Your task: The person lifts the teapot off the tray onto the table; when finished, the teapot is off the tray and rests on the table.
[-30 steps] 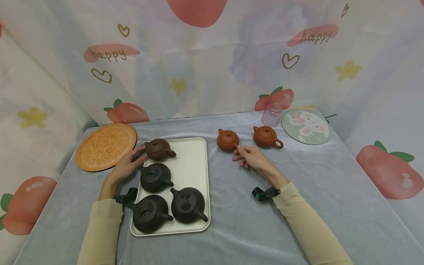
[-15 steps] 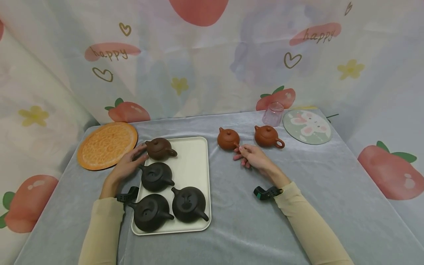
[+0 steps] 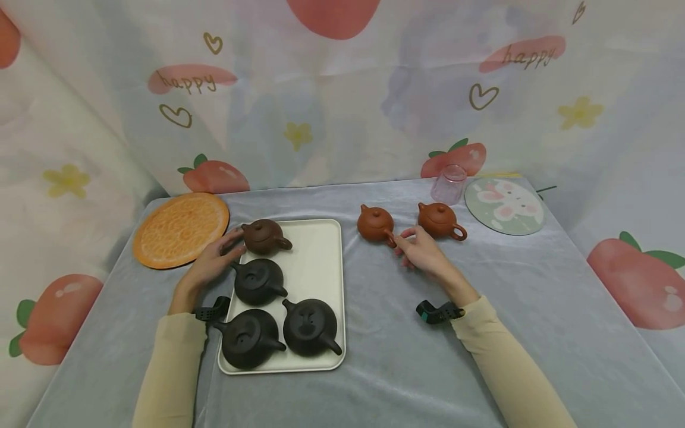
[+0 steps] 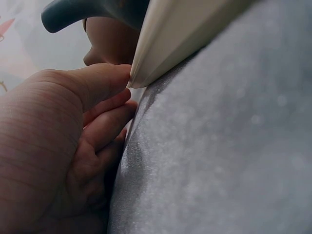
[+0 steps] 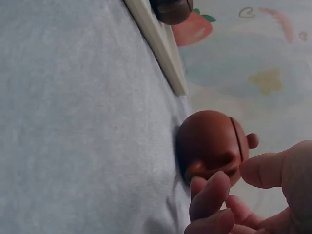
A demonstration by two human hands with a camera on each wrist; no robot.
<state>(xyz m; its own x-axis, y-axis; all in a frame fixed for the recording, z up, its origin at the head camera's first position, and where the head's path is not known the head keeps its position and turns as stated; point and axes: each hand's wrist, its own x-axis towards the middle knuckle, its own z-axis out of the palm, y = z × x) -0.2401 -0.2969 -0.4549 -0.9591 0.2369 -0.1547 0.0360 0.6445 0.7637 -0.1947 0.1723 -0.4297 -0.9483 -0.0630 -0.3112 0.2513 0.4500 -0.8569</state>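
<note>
My left hand (image 3: 211, 264) is at the far left part of a cream tray (image 3: 316, 261). In the left wrist view its thumb tip touches the tray's rim (image 4: 141, 70), and the other fingers lie below, loosely bent. Just beyond these fingers sits a dark brown teapot (image 3: 263, 236) on the tray. My right hand (image 3: 423, 252) is at the handle of a reddish-brown teapot (image 3: 374, 224) standing on the cloth. In the right wrist view its thumb and fingers are spread apart beside the handle (image 5: 209, 171); whether they touch it I cannot tell.
Several black teapots, one of them near the front right (image 3: 310, 326), share the tray. Another reddish-brown teapot (image 3: 439, 220) stands right of my right hand. Behind it are a pink glass (image 3: 449, 184) and a rabbit mat (image 3: 504, 205). An orange round mat (image 3: 182, 230) lies far left.
The right thumb and fingers have parted from their pinch on the teapot's handle, which now shows more. The left hand stays at the tray. The whole head view has shifted slightly.
</note>
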